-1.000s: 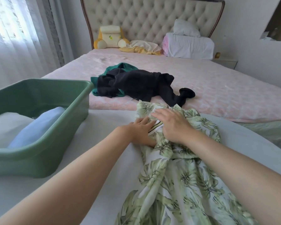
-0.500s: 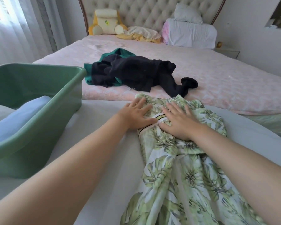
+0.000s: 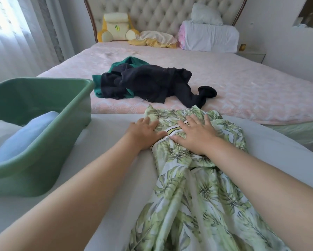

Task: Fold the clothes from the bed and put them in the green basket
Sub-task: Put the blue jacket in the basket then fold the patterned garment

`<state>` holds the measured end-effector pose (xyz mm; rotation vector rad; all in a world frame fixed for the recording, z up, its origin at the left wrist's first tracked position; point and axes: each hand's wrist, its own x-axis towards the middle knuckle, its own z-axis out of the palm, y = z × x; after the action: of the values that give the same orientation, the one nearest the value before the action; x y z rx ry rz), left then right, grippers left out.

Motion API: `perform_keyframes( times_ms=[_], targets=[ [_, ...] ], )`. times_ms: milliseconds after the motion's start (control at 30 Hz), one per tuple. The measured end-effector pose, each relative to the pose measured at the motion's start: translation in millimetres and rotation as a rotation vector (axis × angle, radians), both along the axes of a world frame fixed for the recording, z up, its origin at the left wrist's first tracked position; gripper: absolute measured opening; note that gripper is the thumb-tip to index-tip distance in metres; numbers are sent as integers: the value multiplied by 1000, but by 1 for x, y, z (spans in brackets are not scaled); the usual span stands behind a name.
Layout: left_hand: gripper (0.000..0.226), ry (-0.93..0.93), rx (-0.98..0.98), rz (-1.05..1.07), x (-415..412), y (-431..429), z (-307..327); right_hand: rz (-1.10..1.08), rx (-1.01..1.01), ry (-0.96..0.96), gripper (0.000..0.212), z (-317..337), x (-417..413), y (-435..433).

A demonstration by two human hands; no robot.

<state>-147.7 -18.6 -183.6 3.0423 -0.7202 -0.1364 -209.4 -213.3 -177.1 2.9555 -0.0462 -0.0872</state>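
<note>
At far edge of white table [image 3: 106, 147]: leaf-print garment [image 3: 186, 200], lengthwise. Bare tabletop between it and green basket [image 3: 34, 173], left edge. Left hand [image 3: 143, 134], right hand [image 3: 194, 137] flat on garment's far end, fingers spread, pressing. Dark clothes [image 3: 148, 84] near front edge of bed [image 3: 251, 82].

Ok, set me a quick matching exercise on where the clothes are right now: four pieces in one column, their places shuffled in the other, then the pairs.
Pieces
1. leaf-print garment
2. black garment
3. pale blue cloth
4. teal garment

Places
A. inside the green basket
B. crumpled on the pink bedspread, lying over another piece
C. pressed under the left hand and right hand
D. showing from beneath a darker piece

Pairs: 1-C, 2-B, 3-A, 4-D.
</note>
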Motion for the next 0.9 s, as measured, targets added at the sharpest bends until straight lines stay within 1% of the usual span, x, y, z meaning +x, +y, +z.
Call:
perform_keyframes(
  times_ms=[67, 133, 233, 300, 400, 467, 533, 567, 600, 667, 733, 800, 833, 900],
  targets=[
    [68, 52, 52, 13, -14, 4, 9, -13, 25, -6, 90, 7, -12, 9],
    [62, 92, 62, 5, -28, 12, 19, 3, 88, 11, 84, 12, -29, 18],
    [55, 128, -31, -26, -54, 24, 32, 37, 159, 47, 76, 22, -60, 30],
    [54, 142, -100, -24, -76, 30, 40, 64, 233, 57, 68, 29, -82, 37],
    [44, 166, -144, -15, -112, 34, 51, 85, 243, -36, 58, 38, -111, 44],
    [39, 231, -149, 14, -135, 39, 57, 74, 185, -113, 45, 43, -131, 50],
    [45, 280, -114, 33, -157, 47, 60, 84, 192, -144, 27, 46, -153, 57],
    [50, 303, -97, 42, -167, 51, 60, 97, 211, -121, 21, 48, -164, 62],
    [55, 332, -92, 52, -177, 55, 61, 118, 221, -82, 21, 48, -174, 65],
    [58, 417, -114, 72, -196, 64, 62, 168, 197, 33, 31, 45, -191, 71],
    [54, 485, -110, 62, -210, 70, 62, 214, 224, 103, 34, 38, -206, 73],
    [44, 515, -102, 43, -216, 73, 63, 266, 264, 116, 37, 32, -219, 75],
    [38, 541, -120, 44, -218, 74, 64, 287, 244, 118, 44, 30, -224, 76],
    [31, 616, -202, 70, -218, 76, 69, 293, 183, 143, 70, 28, -228, 78]
  ],
)
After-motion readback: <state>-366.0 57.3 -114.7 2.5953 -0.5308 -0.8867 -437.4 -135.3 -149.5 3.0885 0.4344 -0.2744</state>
